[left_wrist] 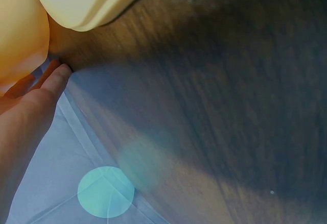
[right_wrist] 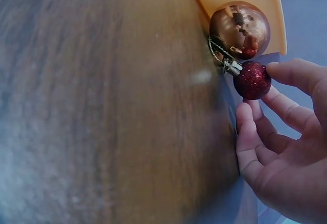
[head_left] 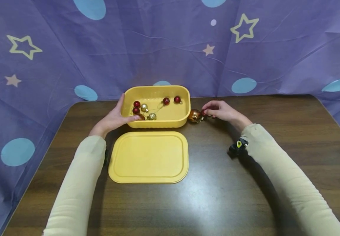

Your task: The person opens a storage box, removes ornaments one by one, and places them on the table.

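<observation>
A yellow plastic container (head_left: pixel 161 124) stands near the back of the table. My left hand (head_left: pixel 111 120) grips its left end, thumb over the front rim and fingers along the outside. Inside lie several small red baubles (head_left: pixel 177 99), gold baubles (head_left: pixel 152 116) and a copper bauble (head_left: pixel 141 117) partly hidden by the thumb. Just right of the container, my right hand (head_left: pixel 221 111) pinches a small glittery red bauble (right_wrist: pixel 252 80) between thumb and fingers. A larger shiny copper bauble (right_wrist: pixel 240 27) sits between it and the container wall, with a gold string loop beside the red bauble's silver cap.
A yellow lid (head_left: pixel 148 157) lies flat on the wooden table (head_left: pixel 217 203) in front of the container. Behind the table hangs a purple cloth (head_left: pixel 158 49) with stars and dots. A small black device (head_left: pixel 238 146) is at the right wrist.
</observation>
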Demonstrator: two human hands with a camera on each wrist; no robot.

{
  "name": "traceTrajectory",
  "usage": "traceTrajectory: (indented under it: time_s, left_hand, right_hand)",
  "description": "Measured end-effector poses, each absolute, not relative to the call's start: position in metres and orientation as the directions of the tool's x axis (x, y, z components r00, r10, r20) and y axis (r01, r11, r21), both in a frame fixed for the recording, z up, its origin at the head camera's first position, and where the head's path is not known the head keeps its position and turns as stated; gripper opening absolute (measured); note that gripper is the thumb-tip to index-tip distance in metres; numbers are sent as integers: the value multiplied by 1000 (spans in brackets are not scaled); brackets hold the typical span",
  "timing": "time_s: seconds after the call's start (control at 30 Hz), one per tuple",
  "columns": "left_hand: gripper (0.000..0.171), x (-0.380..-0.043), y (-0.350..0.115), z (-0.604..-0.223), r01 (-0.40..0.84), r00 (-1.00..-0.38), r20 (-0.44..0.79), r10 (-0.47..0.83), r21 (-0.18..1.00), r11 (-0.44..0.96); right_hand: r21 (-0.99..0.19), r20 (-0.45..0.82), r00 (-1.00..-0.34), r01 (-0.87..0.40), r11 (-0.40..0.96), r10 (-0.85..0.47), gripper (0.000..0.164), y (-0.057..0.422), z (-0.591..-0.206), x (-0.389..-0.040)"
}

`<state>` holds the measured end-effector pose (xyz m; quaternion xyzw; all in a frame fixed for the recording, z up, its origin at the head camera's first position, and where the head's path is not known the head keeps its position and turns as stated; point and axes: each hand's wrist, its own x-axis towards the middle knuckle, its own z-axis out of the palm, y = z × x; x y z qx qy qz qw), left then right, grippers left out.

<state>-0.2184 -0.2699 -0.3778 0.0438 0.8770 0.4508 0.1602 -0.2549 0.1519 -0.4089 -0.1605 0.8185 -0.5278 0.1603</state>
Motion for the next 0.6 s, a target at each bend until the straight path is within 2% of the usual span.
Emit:
traceTrajectory:
  time_s: [0.6]
  left_hand:
    - [117, -219, -269, -378, -83, -945, -248, 214, 813, 577]
  right_hand:
    - [-910, -116, -882, -90, 406, -457, 29, 156, -411, -255]
